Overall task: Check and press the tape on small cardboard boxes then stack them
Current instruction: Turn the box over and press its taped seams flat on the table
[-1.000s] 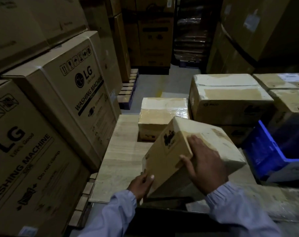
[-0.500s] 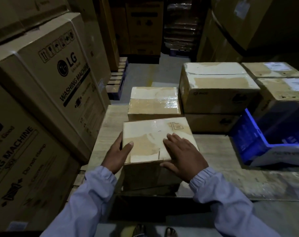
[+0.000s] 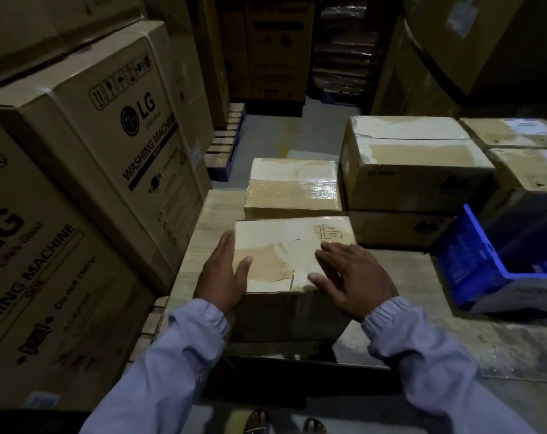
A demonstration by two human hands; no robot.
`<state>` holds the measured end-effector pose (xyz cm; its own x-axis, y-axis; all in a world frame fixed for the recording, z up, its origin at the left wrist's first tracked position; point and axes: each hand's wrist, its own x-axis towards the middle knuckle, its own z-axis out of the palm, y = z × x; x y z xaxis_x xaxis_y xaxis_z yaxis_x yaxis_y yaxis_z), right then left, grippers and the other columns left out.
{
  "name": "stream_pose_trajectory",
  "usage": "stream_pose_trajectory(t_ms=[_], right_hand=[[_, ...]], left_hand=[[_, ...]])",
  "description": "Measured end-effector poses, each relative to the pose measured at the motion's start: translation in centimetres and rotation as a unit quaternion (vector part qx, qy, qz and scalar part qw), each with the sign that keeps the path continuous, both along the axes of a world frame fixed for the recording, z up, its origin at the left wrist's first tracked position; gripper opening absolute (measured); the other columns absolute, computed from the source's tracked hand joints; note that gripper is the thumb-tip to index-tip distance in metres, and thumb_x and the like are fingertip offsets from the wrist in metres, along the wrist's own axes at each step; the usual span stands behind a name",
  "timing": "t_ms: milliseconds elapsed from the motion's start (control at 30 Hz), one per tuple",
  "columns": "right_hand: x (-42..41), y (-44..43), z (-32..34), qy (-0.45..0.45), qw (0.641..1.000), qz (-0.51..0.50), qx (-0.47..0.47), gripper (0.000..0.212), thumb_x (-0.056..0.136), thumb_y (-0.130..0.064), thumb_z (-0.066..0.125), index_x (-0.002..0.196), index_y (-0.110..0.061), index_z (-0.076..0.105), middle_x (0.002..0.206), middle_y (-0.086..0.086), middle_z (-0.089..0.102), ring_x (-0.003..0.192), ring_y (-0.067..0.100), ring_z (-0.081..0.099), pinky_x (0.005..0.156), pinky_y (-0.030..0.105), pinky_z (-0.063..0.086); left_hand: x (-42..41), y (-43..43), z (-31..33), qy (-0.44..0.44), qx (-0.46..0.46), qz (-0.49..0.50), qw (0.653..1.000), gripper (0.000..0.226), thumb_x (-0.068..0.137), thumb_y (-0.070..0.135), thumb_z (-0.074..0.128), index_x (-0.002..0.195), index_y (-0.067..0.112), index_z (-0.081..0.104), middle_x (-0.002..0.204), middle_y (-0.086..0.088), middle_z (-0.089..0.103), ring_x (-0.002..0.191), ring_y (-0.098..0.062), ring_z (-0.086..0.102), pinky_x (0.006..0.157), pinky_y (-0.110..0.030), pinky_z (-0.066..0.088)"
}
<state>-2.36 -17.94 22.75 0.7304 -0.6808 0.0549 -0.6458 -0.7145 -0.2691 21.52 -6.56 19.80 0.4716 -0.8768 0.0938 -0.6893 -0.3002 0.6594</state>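
Note:
A small cardboard box (image 3: 284,249) with glossy clear tape across its top sits upright on a wooden platform (image 3: 203,242), right in front of me. My left hand (image 3: 223,274) lies against the box's left edge, thumb resting on the taped top, fingers straight. My right hand (image 3: 353,277) lies flat on the right part of the top, fingers spread and straight. Behind it stands a second taped small box (image 3: 292,186).
Tall washing-machine cartons (image 3: 109,145) line the left side. Larger taped boxes (image 3: 413,161) are stacked at the right rear, with more boxes (image 3: 523,133) beyond. A blue crate (image 3: 472,261) stands on the platform at right. A pallet (image 3: 226,142) lies on the floor behind.
A second ago both hands held the box tilted in the air; it has since been set flat on the platform. In the last half second the hands stay flat on its top.

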Motion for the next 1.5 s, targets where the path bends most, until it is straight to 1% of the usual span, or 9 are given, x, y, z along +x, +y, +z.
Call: stream_pose_trajectory(t_ms=[133,300,433,567,667,800,967,1267,1500], right_hand=[[1.0,-0.7,-0.8,0.031,0.999,0.002,-0.024,0.084,0.086,-0.069,0.009,0.15,-0.02,0.031,0.158,0.003,0.028,0.146,0.019,0.021,0.118,0.035,0.009],[1.0,-0.5,-1.5,0.021,0.998,-0.018,-0.051,0.07,0.091,-0.062,0.024,0.145,-0.021,0.044,0.151,0.002,0.041,0.14,0.02,0.036,0.114,0.039,0.025],[1.6,-2.4,0.5,0.011,0.998,-0.019,-0.052,0.048,0.093,-0.053,0.04,0.13,-0.028,0.055,0.133,0.0,0.059,0.117,0.022,0.051,0.097,0.038,0.04],[2.6,-3.4,-0.3,0.039,0.997,-0.04,-0.05,0.067,0.089,-0.059,0.025,0.146,-0.026,0.038,0.153,0.003,0.037,0.138,0.025,0.033,0.112,0.041,0.027],[2.6,-3.3,-1.5,0.023,0.998,-0.047,-0.03,0.073,0.088,-0.062,0.02,0.15,-0.025,0.032,0.159,0.006,0.025,0.146,0.024,0.019,0.118,0.04,0.014],[2.2,-3.1,-2.3,-0.024,0.99,-0.136,0.015,0.074,0.09,-0.061,0.038,0.15,-0.02,0.026,0.16,0.009,0.018,0.147,0.028,0.014,0.118,0.046,0.021],[2.0,-2.9,-2.1,-0.154,0.937,-0.262,0.173,0.057,0.083,-0.06,0.054,0.128,-0.027,0.041,0.123,0.0,0.059,0.108,0.025,0.059,0.085,0.037,0.048],[0.8,-2.6,-2.5,-0.22,0.896,-0.273,0.271,0.045,0.09,-0.051,0.058,0.124,-0.022,0.059,0.12,0.002,0.067,0.105,0.024,0.063,0.087,0.034,0.05],[-0.4,-1.9,-2.2,-0.312,0.864,-0.241,0.314,0.034,0.092,-0.047,0.056,0.116,-0.022,0.056,0.106,-0.005,0.064,0.091,0.01,0.06,0.068,0.02,0.045]], left_hand=[[-0.4,-0.7,0.2,-0.081,0.023,-0.057,0.995,0.053,0.093,0.037,0.044,0.142,0.017,0.045,0.156,-0.003,0.034,0.146,-0.023,0.022,0.117,-0.038,0.024],[-0.2,-0.6,0.3,-0.147,0.046,-0.054,0.987,0.049,0.093,0.043,0.044,0.137,0.022,0.051,0.151,0.004,0.04,0.142,-0.021,0.028,0.111,-0.044,0.035],[-0.2,-2.2,1.6,-0.179,0.038,-0.004,0.983,0.03,0.093,0.042,0.052,0.115,0.023,0.058,0.126,0.0,0.054,0.113,-0.019,0.045,0.096,-0.039,0.042],[-1.3,-3.7,1.7,-0.182,0.075,0.028,0.98,0.044,0.093,0.049,0.05,0.129,0.025,0.045,0.136,-0.002,0.037,0.122,-0.023,0.031,0.1,-0.038,0.032],[-1.5,-3.4,0.7,-0.156,0.054,0.034,0.986,0.054,0.091,0.049,0.051,0.137,0.023,0.04,0.146,-0.004,0.026,0.13,-0.026,0.023,0.104,-0.042,0.029],[-1.3,-2.9,0.2,-0.022,0.035,0.094,0.995,0.075,0.089,0.049,0.059,0.146,0.013,0.026,0.151,-0.009,0.023,0.134,-0.03,0.026,0.109,-0.046,0.031],[-0.3,-2.9,0.2,0.273,0.086,0.168,0.943,0.063,0.09,0.053,0.057,0.136,0.012,0.046,0.129,-0.011,0.059,0.108,-0.029,0.059,0.09,-0.035,0.046],[-0.6,-1.8,0.1,0.264,0.066,0.131,0.953,0.049,0.094,0.055,0.05,0.124,0.017,0.055,0.112,-0.007,0.065,0.096,-0.024,0.061,0.082,-0.032,0.045],[-1.0,-0.2,0.5,0.297,0.022,0.167,0.94,0.059,0.089,0.07,0.041,0.121,0.021,0.048,0.103,-0.003,0.064,0.092,-0.025,0.063,0.086,-0.041,0.053]])
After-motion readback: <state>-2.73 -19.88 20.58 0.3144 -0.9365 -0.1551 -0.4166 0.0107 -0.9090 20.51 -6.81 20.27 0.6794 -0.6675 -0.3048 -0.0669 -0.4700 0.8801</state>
